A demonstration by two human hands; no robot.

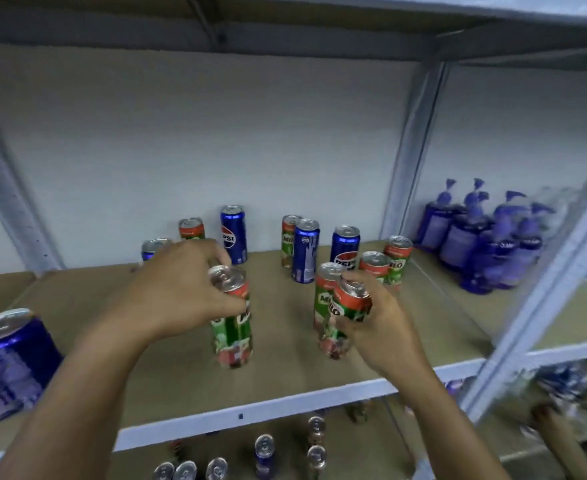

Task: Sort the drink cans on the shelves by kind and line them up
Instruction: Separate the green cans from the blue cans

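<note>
The left hand [177,289] has its grip clamped round the top of an upright Milo can [231,323] on the shelf [181,368]. The right hand [382,327] clamps a tilted Milo can [352,301] just beside another upright one [325,299].

A pale metal shelving unit [250,407] stands against a plain white wall [216,133]. Its brown board shelf [167,362] lies under another grey shelf overhead. To the right of a slanted upright post [413,150], blue pump bottles [486,237] cluster in the neighbouring bay. Light is dim and even.
</note>
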